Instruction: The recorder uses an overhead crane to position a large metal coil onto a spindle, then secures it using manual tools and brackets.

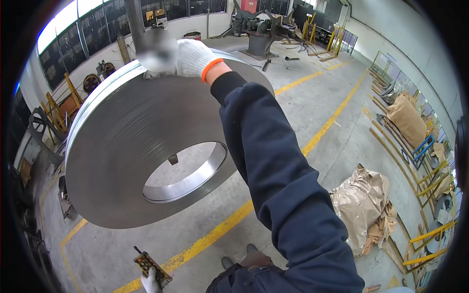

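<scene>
A large steel coil (117, 141) of tightly wound strip fills the left and middle, tilted, its round bore showing a bright inner wall (193, 183). My right arm in a dark blue sleeve stretches up to the coil's top edge. There my right hand (193, 57), in a white knit glove with an orange cuff, is at the rim beside a blurred grey round shape (159, 51); its fingers are not clear. Low down, my left hand (150, 282), also white-gloved, is closed around a yellow-and-black handheld remote control (149, 266) with several buttons.
A dark upright post (134, 22) rises behind the coil. Crumpled brown wrapping (361, 205) lies on the concrete floor to the right, near wooden bars and yellow frames (430, 239). Yellow lines (337, 115) mark the floor. A dark machine (256, 31) stands at the back.
</scene>
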The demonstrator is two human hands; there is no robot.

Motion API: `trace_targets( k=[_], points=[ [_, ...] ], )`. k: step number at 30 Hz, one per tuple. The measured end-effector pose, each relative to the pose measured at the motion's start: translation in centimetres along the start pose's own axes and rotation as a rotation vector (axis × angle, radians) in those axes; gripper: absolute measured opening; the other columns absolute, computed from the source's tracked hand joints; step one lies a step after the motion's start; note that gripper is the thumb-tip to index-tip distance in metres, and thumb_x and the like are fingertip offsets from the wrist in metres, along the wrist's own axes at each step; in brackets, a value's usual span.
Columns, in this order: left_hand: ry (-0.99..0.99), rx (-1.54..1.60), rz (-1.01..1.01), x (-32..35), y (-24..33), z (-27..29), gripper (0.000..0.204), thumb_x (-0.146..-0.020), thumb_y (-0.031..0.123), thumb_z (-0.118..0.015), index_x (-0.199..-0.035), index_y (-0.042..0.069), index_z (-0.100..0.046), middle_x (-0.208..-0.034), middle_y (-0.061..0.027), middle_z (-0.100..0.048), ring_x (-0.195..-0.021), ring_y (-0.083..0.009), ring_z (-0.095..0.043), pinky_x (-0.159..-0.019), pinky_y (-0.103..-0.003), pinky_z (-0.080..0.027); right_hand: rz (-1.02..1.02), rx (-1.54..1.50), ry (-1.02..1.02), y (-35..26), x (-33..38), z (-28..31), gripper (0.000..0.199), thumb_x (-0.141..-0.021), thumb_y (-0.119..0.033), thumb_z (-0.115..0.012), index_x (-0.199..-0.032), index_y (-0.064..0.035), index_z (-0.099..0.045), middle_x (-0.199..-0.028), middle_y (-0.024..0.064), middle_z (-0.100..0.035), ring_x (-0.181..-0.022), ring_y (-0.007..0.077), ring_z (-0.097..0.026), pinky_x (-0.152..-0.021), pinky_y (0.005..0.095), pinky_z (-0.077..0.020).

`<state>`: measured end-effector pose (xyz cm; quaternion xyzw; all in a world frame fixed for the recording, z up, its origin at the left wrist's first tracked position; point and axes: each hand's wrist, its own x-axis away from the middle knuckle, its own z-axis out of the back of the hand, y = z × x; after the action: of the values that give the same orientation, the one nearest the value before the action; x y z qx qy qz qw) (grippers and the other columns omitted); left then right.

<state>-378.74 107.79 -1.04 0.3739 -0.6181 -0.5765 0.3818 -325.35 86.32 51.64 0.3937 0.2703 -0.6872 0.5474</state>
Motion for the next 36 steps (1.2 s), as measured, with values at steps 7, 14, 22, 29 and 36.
trace_targets(
  k=[7,14,22,29,36],
  points=[
    [-0.118,-0.061,0.084,-1.1,-6.6,-5.9,0.037,-0.087,0.018,-0.080,-0.113,-0.003,-0.064,-0.093,-0.0087,-0.072,-0.075,-0.0159,-0.069,-0.069,-0.031,-0.059,0.027,0.024,0.023,2.0,0.4,-4.7,0.099,-0.070,-0.091,-0.063,-0.134,-0.0160,-0.069,-0.126,0.0131,-0.072,-0.116,0.0328,-0.068,-0.102,0.0428,-0.0524],
    [-0.119,-0.131,0.201,-2.0,-4.8,-12.7,0.041,-0.085,0.014,-0.082,-0.115,-0.007,-0.064,-0.100,-0.0122,-0.074,-0.082,-0.0186,-0.072,-0.077,-0.035,-0.061,0.036,-0.009,-0.008,5.6,-1.5,-9.1,0.103,-0.071,-0.091,-0.061,-0.132,-0.0082,-0.068,-0.117,0.0187,-0.074,-0.109,0.0350,-0.071,-0.095,0.0429,-0.0556],
    [-0.034,-0.257,0.234,-2.1,-5.0,-16.8,0.042,-0.084,0.016,-0.084,-0.114,-0.006,-0.065,-0.100,-0.0107,-0.075,-0.084,-0.0174,-0.073,-0.079,-0.034,-0.061,0.113,-0.040,0.071,8.6,-1.3,-12.0,0.102,-0.073,-0.095,-0.055,-0.118,-0.0053,-0.073,-0.097,0.0195,-0.074,-0.096,0.0316,-0.073,-0.087,0.0426,-0.0566],
    [-0.056,-0.277,0.257,-2.0,-4.9,-20.3,0.040,-0.084,0.019,-0.083,-0.112,-0.005,-0.067,-0.099,-0.0087,-0.075,-0.084,-0.0141,-0.070,-0.078,-0.032,-0.058,0.127,-0.071,0.139,11.9,-1.4,-12.8,0.096,-0.073,-0.091,-0.059,-0.112,-0.0053,-0.075,-0.096,0.0179,-0.075,-0.091,0.0335,-0.074,-0.087,0.0447,-0.0560],
    [-0.065,-0.320,0.206,-2.5,-0.3,-20.8,0.032,-0.088,0.017,-0.081,-0.109,-0.004,-0.068,-0.094,-0.0083,-0.075,-0.079,-0.0142,-0.071,-0.075,-0.032,-0.059,-0.006,-0.174,-0.101,13.5,-1.9,-9.2,0.091,-0.080,-0.075,-0.070,-0.127,0.0028,-0.069,-0.117,0.0267,-0.071,-0.111,0.0393,-0.069,-0.098,0.0405,-0.0537]
  ],
)
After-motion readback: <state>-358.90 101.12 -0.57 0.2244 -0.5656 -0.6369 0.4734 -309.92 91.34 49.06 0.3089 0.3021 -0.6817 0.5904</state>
